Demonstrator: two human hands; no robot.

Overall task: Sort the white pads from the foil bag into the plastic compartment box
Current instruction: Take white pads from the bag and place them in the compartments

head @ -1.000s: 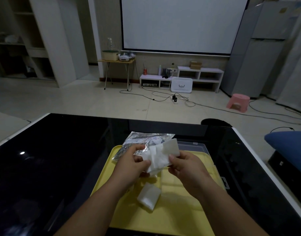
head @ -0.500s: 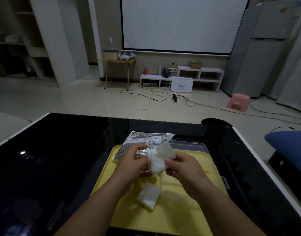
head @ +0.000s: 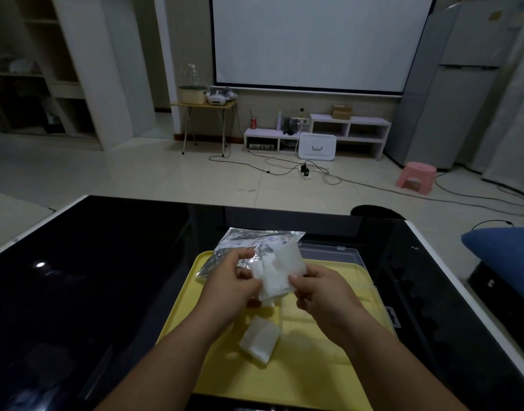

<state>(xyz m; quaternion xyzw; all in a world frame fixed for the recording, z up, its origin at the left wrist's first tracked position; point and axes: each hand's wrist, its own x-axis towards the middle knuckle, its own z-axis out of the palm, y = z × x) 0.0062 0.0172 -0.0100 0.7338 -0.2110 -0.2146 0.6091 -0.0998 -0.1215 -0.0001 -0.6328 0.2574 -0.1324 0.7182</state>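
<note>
We see left hand [head: 228, 284] and right hand [head: 323, 295], fingers curled, pinching white pads [head: 277, 271] above yellow tray [head: 329, 366]; loose pad [head: 259, 341] on tray.

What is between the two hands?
A bunch of white pads, as the head view shows. The left hand and the right hand each pinch one side of it.

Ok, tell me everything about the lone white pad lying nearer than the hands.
The pad is a small white rectangle, soft-looking, apparently in a glossy clear wrapper. It lies flat and askew on the yellow surface; whether inside a box compartment I cannot tell. Neither the left hand nor the right hand touches it; both hold other pads beyond it.
</note>
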